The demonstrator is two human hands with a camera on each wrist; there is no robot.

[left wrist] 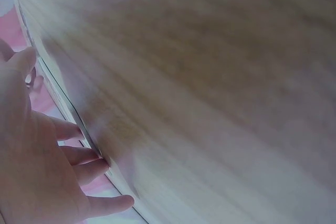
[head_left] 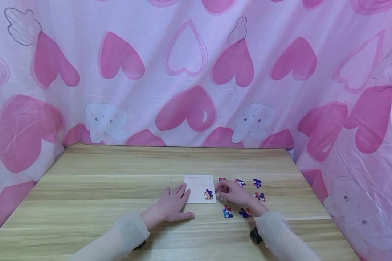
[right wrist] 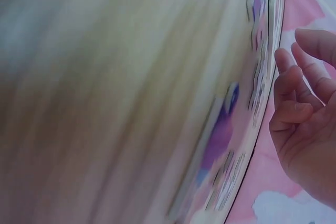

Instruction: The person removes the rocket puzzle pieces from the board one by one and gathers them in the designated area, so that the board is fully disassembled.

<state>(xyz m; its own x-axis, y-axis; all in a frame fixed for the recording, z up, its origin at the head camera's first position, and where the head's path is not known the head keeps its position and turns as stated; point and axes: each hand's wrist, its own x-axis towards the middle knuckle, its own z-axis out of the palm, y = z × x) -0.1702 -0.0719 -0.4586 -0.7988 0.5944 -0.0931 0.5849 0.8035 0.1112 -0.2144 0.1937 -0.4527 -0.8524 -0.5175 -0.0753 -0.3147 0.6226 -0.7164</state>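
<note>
A white square puzzle tray point(head_left: 196, 185) lies on the table, with one purple and orange jigsaw piece point(head_left: 208, 195) in its lower right corner. My left hand point(head_left: 171, 205) lies flat with spread fingers, fingertips on the tray's left edge; the left wrist view shows those fingers point(left wrist: 89, 171) extended along the tabletop. Just right of the tray, my right hand point(head_left: 236, 193) hovers over loose jigsaw pieces with its fingers loosely bent. No piece shows between the fingers point(right wrist: 294, 80) in the right wrist view. This hand partly hides a red piece point(head_left: 221, 179) and a purple-white piece point(head_left: 240, 182).
More loose pieces lie around the right hand: a purple piece point(head_left: 257, 183), another point(head_left: 260, 196) below it, a blue-red piece point(head_left: 227, 211) and a purple-orange piece point(head_left: 245, 212). A pink heart-patterned curtain point(head_left: 183, 108) surrounds the wooden table point(head_left: 101, 181) at its back and sides.
</note>
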